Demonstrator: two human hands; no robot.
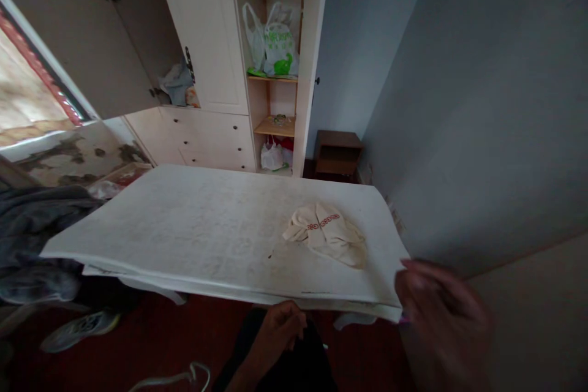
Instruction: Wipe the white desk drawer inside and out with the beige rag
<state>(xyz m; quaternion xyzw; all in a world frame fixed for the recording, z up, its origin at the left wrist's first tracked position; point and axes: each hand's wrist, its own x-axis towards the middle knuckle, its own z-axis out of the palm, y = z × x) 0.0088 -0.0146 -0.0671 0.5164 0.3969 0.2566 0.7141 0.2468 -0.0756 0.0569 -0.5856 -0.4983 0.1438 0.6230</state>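
A bunched cream cloth (328,233) with a line of red lettering lies crumpled on the right part of the white table (197,214). My left hand (282,327) is at the table's front edge, above my lap, its fingers curled in with nothing visible in them. Past the table's front right corner is my right hand (441,312), raised and apart from the cloth. Motion blurs its fingers, so whether they hold anything cannot be made out.
Behind the table stands a white wardrobe (215,30), with plastic bags (280,52) on its open shelves. A small brown cabinet (339,152) sits by the grey wall. Dark clothing (37,226) is heaped at the left, above a shoe (80,331) on the red floor.
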